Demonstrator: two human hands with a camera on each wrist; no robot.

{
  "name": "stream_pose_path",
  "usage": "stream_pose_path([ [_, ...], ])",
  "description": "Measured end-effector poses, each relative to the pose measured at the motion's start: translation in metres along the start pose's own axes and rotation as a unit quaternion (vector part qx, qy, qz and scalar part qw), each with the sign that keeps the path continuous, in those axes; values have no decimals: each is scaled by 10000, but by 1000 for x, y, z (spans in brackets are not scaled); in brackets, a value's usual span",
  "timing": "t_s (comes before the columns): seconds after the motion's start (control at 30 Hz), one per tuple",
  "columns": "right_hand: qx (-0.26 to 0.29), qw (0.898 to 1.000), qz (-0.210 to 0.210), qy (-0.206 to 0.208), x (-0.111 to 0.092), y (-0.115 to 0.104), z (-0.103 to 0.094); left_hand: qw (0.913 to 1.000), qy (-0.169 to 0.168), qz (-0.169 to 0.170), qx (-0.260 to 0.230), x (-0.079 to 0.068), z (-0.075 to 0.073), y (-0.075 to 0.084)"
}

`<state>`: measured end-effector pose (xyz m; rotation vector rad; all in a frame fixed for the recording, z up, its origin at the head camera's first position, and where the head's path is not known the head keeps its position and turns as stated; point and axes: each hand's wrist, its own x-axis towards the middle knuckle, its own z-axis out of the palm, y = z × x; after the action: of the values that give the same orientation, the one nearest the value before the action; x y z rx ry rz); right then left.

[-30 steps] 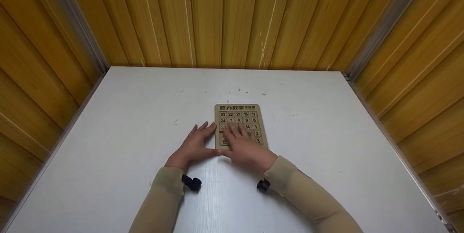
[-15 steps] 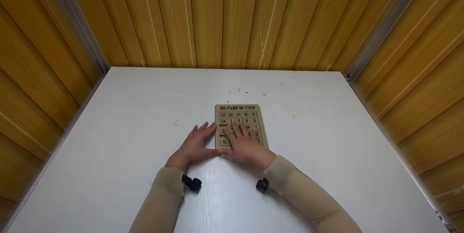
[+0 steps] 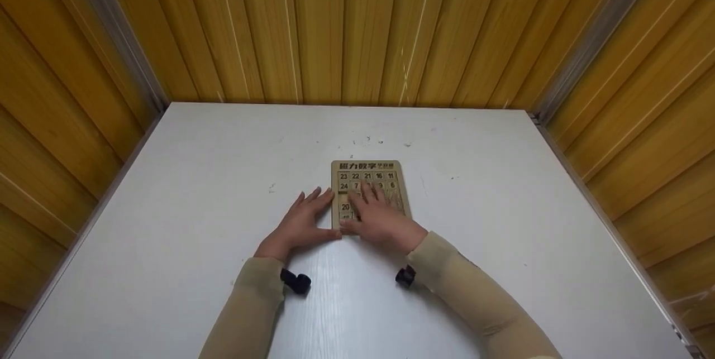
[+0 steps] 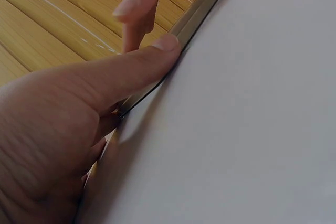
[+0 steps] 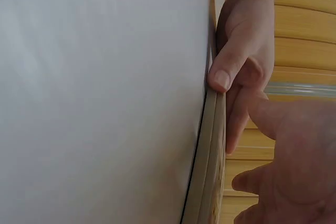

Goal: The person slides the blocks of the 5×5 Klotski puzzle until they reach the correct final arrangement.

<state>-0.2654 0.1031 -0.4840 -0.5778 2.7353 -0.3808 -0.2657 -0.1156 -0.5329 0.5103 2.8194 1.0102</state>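
Note:
A tan number slide puzzle (image 3: 366,167) lies flat on the white table, its number tiles set in rows below a printed heading. My left hand (image 3: 298,226) braces its near left corner, the straight thumb along the near edge and the fingertips at the left side. In the left wrist view that thumb (image 4: 142,66) presses against the board's rim. Spread over the tiles is my right hand (image 3: 382,222), fingers extended, covering much of the middle and lower right. The tile marked 20 (image 3: 345,207) shows in the left column, with a gap above it.
The white table (image 3: 223,158) stretches around the puzzle, with small dark marks (image 3: 380,142) beyond it. Yellow wood-look panels (image 3: 318,29) stand behind and on both sides. Black wrist cameras (image 3: 296,282) sit on both sleeves.
The 20 tile has slid toward me in the left column, and a gap has opened above it. My right hand has shifted slightly, its thumb now over the lower left tiles. My left hand stays put.

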Motion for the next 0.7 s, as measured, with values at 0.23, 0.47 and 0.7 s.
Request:
stream_pose_path([
  [0.23,-126,9992,327,198,27,3,1,9999,-24,-120,-93,1,0,1],
  [0.47,-142,9994,296,142,27,3,4,9999,-40,-93,-52,2,1,1],
  [0.7,-329,9994,55,74,13,0,7,10000,28,-21,-54,1,0,0],
])
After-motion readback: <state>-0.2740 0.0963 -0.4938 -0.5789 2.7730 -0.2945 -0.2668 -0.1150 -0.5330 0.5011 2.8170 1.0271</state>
